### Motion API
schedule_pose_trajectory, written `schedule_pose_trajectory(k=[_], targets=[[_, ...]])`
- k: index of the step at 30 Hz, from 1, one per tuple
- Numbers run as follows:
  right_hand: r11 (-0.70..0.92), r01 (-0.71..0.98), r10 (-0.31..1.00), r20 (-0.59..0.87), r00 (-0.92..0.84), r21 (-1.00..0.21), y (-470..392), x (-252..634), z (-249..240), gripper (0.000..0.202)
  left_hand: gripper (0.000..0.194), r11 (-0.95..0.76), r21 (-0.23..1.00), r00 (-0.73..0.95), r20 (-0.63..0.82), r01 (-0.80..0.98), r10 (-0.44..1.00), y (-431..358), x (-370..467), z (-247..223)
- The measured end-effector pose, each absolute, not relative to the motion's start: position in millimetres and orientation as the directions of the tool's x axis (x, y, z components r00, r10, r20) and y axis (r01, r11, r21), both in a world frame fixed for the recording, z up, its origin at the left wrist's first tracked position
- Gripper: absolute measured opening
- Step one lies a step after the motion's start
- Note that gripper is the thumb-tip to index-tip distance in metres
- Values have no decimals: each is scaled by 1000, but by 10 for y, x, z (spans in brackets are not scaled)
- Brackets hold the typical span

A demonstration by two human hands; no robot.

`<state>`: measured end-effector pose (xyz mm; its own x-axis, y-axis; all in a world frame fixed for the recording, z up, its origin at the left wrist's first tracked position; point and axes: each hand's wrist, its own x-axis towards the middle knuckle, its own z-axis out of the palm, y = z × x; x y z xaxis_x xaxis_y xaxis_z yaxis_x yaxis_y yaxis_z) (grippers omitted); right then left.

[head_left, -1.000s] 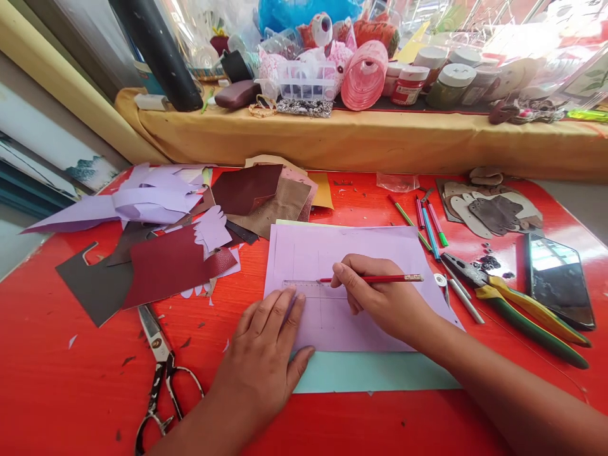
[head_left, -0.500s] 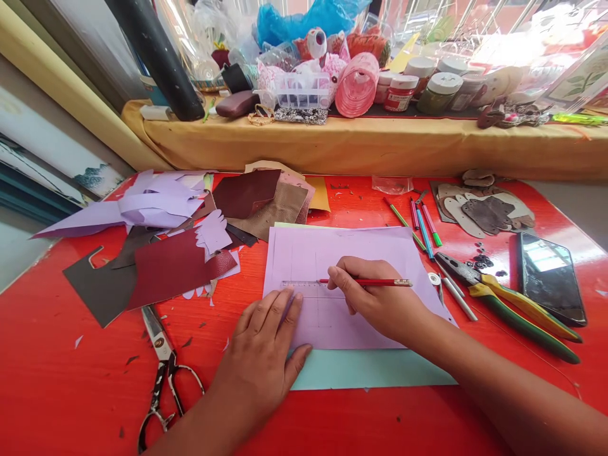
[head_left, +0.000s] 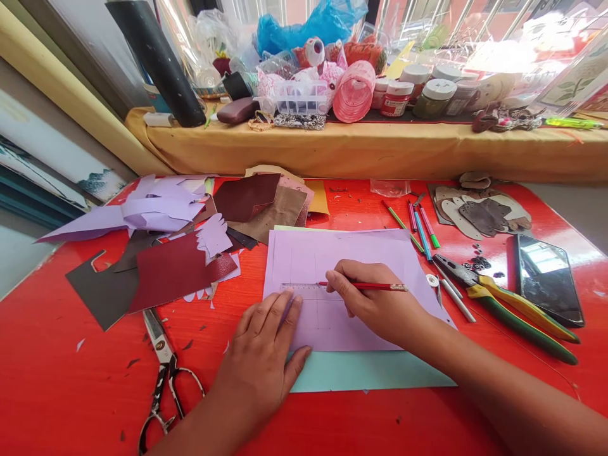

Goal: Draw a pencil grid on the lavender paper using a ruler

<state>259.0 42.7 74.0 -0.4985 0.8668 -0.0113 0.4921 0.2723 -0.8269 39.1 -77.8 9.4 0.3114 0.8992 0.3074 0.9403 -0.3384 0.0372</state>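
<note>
We set the left hand (head_left: pixel 263 351) palm down and unclenched, its fingertips on the near edge of the transparent ruler (head_left: pixel 304 287) and its thumb lying apart at the near edge of the lilac sheet (head_left: pixel 361 247); this spread probably steadies ruler and sheet together. We grip the red pencil (head_left: pixel 380 286) in the right hand (head_left: pixel 375 297), pinched between thumb and fingers close to the point, a hold that would favour fine control. The pencil lies low over the lilac sheet, its tip at the ruler's far edge; we cannot tell whether the lead touches. The ruler rests across the left half of the lilac sheet, roughly parallel to the thin lines drawn there, likely so that its scale can be read against them. A teal sheet (head_left: pixel 370 370) projects from under the near edge of the lilac sheet, perhaps as backing. Scissors (head_left: pixel 161 350) lie to the left of the lilac sheet, beside a maroon leather piece (head_left: pixel 168 272); combination pliers (head_left: pixel 503 318) and felt-tip pens (head_left: pixel 422 236) lie to its right, seemingly parked outside the drawing area but within reach.
</note>
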Motion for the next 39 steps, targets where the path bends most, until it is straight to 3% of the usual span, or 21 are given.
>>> schedule_pose_trajectory(k=[5, 12, 18, 26, 33, 39], targets=[[257, 435, 879, 22, -476, -863, 430, 2584, 737, 35, 50, -341, 38, 314, 305, 939, 899, -784, 389, 89], [54, 158, 960, 8, -280, -986, 568, 2635, 637, 47, 51, -371, 22, 347, 310, 928, 885, -783, 358, 101], [-39, 26, 990, -42, -133, -999, 756, 2725, 453, 45, 48, -384, 74, 337, 346, 921, 876, -782, 362, 150], [-127, -222, 983, -93, -158, -967, 856, 2761, 344, 45, 31, -470, 180, 361, 430, 864, 828, -771, 315, 326], [-173, -242, 978, -137, -158, -955, 868, 2741, 365, 49, 27, -542, 245, 399, 454, 804, 796, -774, 308, 358], [-151, -180, 977, -119, -176, -972, 860, 2764, 315, 49, 38, -523, 151, 416, 441, 839, 795, -775, 347, 312]])
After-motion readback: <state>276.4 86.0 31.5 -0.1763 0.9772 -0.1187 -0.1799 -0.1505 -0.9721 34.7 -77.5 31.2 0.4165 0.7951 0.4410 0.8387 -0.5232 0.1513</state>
